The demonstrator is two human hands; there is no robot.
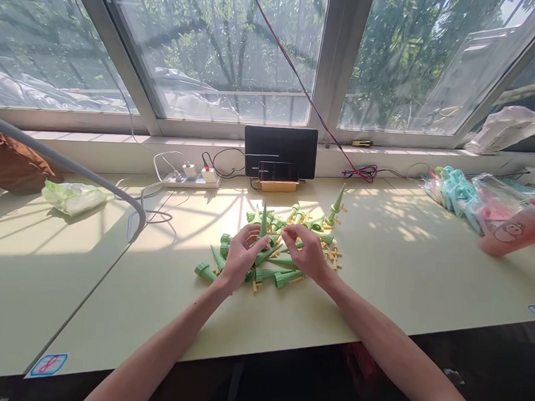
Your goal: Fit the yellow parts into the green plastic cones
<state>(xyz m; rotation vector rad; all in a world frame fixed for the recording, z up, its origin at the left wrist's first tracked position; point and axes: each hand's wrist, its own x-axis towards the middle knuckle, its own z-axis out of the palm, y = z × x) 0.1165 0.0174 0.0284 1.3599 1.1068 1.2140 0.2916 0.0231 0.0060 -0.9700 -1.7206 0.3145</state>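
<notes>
Head view, left hand [243, 254]: pinching green spike [263, 221] upright, in front of tablet [280, 146].
Right hand [308, 253]: pinching yellow peg [275, 232] beside that spike.
Loose spikes [285, 278]: heaped in front of tablet.
Risk: possibly dropping peg through slack pinch; maybe scattering spikes by wrist bump.
Sticker [49, 365]: left-front of tablet, red mark, perhaps 8.
Cup [519, 228]: right of tablet, cartoon, brand unreadable.

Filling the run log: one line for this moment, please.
left hand: holding upright green spike; right hand: pinching yellow piece; around: other green spikes, more yellow pieces
</notes>
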